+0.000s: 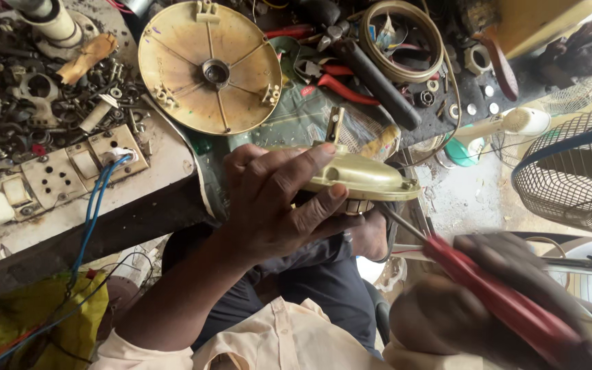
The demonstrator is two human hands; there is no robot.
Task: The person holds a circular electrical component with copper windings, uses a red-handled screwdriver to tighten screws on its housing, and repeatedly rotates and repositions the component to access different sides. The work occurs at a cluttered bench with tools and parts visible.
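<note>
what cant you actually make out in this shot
All in the head view:
- Right hand: smeared by motion blur, so its grip on the red-handled tool is unclear.
- Tool's tip: hidden behind the gold motor housing.
- Underside of the housing: covered by the left hand.
- Heap of small metal parts: too small and jumbled to tell single pieces.
- Wire fan guard: cut off by the right edge.

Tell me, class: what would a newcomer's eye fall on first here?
At centre, the left hand grips a pale gold motor housing. At lower right the blurred right hand holds a red-handled screwdriver pointing at it. A round gold cover lies on the cluttered bench above.
</note>
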